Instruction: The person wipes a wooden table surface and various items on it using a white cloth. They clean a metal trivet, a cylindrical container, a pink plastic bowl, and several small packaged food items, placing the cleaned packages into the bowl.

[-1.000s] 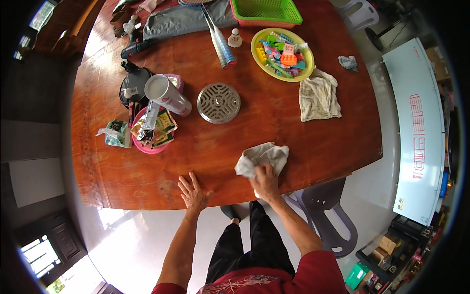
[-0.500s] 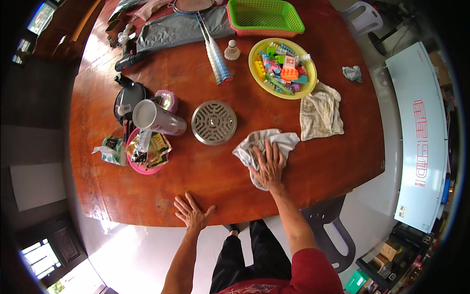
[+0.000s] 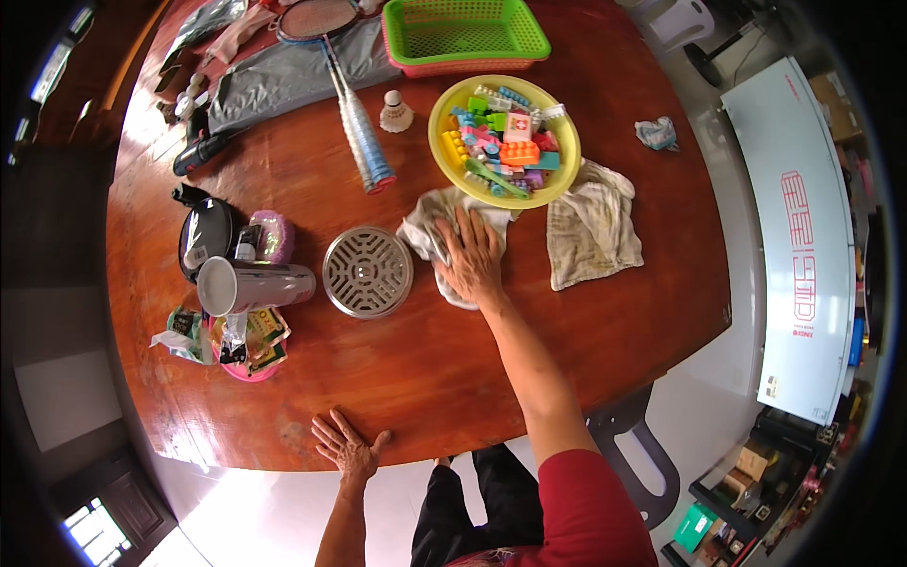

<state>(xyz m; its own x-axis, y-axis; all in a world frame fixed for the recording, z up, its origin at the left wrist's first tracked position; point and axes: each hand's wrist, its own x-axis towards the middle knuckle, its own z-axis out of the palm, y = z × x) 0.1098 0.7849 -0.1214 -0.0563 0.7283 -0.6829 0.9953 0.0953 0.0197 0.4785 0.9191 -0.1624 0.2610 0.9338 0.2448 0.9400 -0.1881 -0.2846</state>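
My right hand lies flat with fingers spread on a crumpled whitish cloth, pressing it to the table. The cloth reaches close to the yellow bowl of coloured toy bricks. To its left sits a round metal grate with slots. Near the table's front edge my left hand rests palm down on the wood, fingers apart, holding nothing. A second, stained cloth is spread to the right of the bowl.
On the reddish wooden table, a grey cylinder lies by packets and a black pan. Farther back are badminton rackets, a shuttlecock, a power drill and green basket. A chair stands at the front right.
My right hand has pushed the cloth away from me, up to the yellow bowl. My left hand stays on the table near the front edge. The head view has shifted.
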